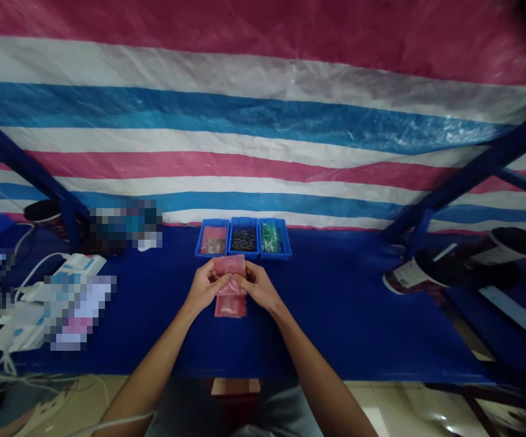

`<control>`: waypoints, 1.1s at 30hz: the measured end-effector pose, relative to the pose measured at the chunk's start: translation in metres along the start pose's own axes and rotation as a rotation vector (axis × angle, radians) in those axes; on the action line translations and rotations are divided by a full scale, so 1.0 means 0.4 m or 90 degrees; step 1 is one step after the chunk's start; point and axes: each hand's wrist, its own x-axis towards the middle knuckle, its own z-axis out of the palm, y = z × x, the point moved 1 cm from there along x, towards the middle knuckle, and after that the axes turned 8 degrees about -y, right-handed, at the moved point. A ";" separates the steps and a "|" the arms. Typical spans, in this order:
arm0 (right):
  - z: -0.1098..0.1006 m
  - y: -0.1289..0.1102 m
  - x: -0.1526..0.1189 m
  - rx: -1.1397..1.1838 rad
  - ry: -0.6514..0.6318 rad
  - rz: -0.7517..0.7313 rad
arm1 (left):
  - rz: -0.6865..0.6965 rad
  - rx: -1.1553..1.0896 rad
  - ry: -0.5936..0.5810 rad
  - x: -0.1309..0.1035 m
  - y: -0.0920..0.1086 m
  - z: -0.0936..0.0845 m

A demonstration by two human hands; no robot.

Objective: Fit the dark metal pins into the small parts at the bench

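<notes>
Both my hands pinch a pink, see-through plastic bag (229, 266) above the blue table. My left hand (207, 282) grips its left side and my right hand (256, 284) its right, with the thumbs meeting at the middle. Below the thumbs, a further pink bag or bag section (231, 306) shows; whether it is joined to the held one I cannot tell. Just beyond my hands stand three blue bins in a row. The left bin (198, 249) has pink bags in it, the middle bin (243, 255) dark screws, and the right bin (285, 250) green and clear small pieces.
White power strips (30, 309) with cables lie on the left of the blue table (336, 315). Labelled tubs (415, 276) stand at the right, and a dark tub (42, 211) at the far left. A striped sheet (263, 139) hangs behind, between blue frame bars (467, 176).
</notes>
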 end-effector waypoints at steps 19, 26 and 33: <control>0.016 0.026 -0.010 -0.170 0.005 -0.010 | -0.044 -0.070 -0.048 0.000 -0.003 -0.020; 0.001 0.029 -0.008 -0.133 0.013 -0.020 | -0.058 -0.028 -0.086 0.005 0.023 -0.013; 0.002 0.018 -0.004 -0.166 0.036 -0.029 | -0.042 0.008 -0.092 0.006 0.000 -0.022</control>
